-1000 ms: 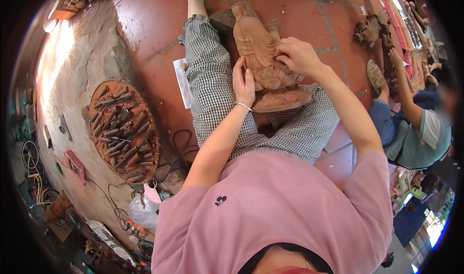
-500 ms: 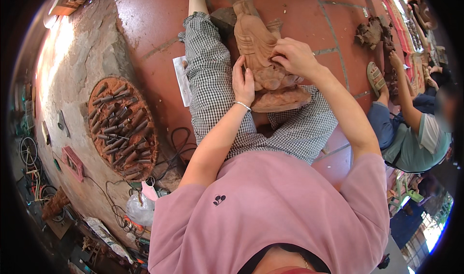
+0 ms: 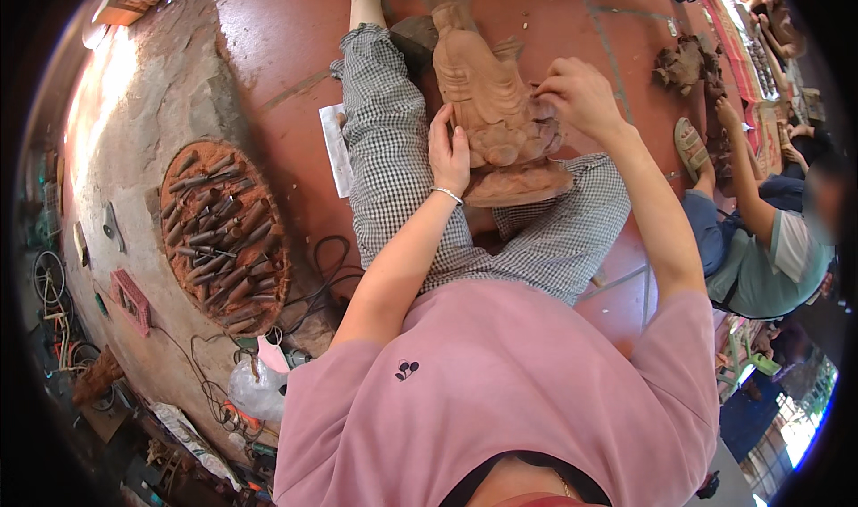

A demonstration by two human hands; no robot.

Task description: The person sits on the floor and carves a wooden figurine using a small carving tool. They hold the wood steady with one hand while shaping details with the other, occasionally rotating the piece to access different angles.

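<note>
A brown carved wooden statue [image 3: 487,82] with draped folds leans away from me, its rounded, lumpy lower part and base between my thighs. My left hand [image 3: 450,152] grips the left side of the statue near the lower part, thumb toward me and fingers along the edge. Just right of the carving, my right hand [image 3: 579,100] is raised slightly off the surface. Its fingers are bent and pinched together, and whatever they hold is too small or hidden to make out.
On the left, a round tray of reddish sawdust [image 3: 204,163] holds many chisel-like tools. Black cables [image 3: 332,257] lie beside it. A white strip [image 3: 337,149] rests by my left leg. At right, another person [image 3: 769,257] sits near a dark wooden piece [image 3: 681,64].
My right hand has lifted off the statue's folds and moved to the right and slightly up. My left hand stays on the carving's left side.
</note>
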